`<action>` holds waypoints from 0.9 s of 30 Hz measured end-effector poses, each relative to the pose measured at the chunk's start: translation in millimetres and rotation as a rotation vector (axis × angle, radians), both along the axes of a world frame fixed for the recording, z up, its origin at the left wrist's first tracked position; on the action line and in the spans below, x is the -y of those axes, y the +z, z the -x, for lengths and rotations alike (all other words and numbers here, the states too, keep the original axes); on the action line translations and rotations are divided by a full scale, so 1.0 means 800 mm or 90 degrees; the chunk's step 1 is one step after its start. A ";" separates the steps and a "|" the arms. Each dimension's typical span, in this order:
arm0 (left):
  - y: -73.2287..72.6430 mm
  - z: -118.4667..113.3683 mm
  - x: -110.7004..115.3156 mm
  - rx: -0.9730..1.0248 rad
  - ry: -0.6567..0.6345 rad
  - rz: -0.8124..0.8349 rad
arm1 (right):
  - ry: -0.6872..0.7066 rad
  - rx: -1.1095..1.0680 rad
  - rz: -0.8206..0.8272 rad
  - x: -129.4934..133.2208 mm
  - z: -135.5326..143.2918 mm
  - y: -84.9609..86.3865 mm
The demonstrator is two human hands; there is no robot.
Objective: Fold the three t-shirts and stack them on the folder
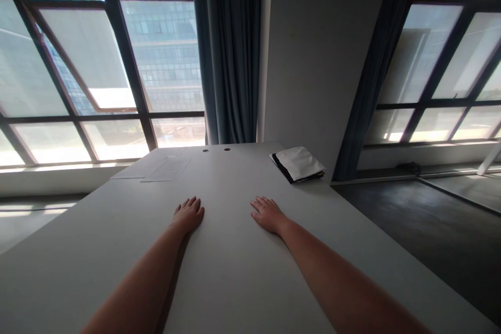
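My left hand (189,215) lies palm down on the white table (227,261), its fingers stretched forward and a little apart. Across from it, my right hand (268,214) also rests flat on the tabletop, fingers extended toward the far left. Neither hand holds anything, and a strip of bare tabletop separates them. Beyond my right hand sits a folded stack of cloth (299,163), white on top with black layers beneath. Past my left hand, sheets of paper (164,168) lie flat near the table's far left corner.
Two small round dark spots, perhaps cable holes (227,150), mark the table's far edge. Behind stand a dark blue curtain (230,52), a grey pillar (321,52) and large windows (164,57). Grey floor (410,229) shows beyond the table's right edge.
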State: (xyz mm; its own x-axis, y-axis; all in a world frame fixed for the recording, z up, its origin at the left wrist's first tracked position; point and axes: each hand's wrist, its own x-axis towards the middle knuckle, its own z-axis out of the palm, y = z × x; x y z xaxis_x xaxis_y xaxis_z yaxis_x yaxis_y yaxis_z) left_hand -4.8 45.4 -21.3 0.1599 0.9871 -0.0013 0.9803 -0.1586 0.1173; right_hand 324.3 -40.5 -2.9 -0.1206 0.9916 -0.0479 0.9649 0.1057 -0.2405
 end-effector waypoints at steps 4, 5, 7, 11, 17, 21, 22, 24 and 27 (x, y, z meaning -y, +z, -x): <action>0.001 -0.001 0.000 -0.006 0.000 0.005 | 0.002 -0.002 0.001 0.001 0.000 0.001; 0.001 -0.001 0.001 -0.005 -0.001 0.007 | 0.001 -0.002 0.000 0.001 0.000 0.001; 0.002 -0.001 0.001 0.002 -0.002 0.005 | -0.001 -0.001 0.001 0.000 0.000 0.000; 0.005 -0.003 0.004 0.008 0.000 0.007 | 0.000 -0.001 0.002 0.001 0.000 0.000; 0.010 -0.005 0.009 0.006 0.004 0.017 | 0.001 0.001 -0.008 0.004 0.002 0.003; 0.012 -0.007 0.011 0.004 0.007 0.015 | 0.002 0.000 -0.011 0.004 0.001 0.003; 0.012 -0.007 0.011 0.002 0.009 0.014 | 0.003 0.001 -0.012 0.004 0.001 0.003; 0.013 -0.007 0.011 -0.001 0.008 0.014 | 0.003 0.003 -0.012 0.003 0.001 0.002; 0.012 -0.007 0.011 -0.005 0.004 0.014 | 0.003 0.005 -0.013 0.002 0.001 0.000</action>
State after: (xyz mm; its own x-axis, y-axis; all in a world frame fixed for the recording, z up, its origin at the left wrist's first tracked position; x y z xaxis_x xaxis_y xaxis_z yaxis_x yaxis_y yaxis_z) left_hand 0.6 36.3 -11.4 0.1538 0.9878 -0.0246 0.9823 -0.1501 0.1124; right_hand 323.2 -42.3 -2.7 -0.1242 0.9919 -0.0281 0.9664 0.1145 -0.2302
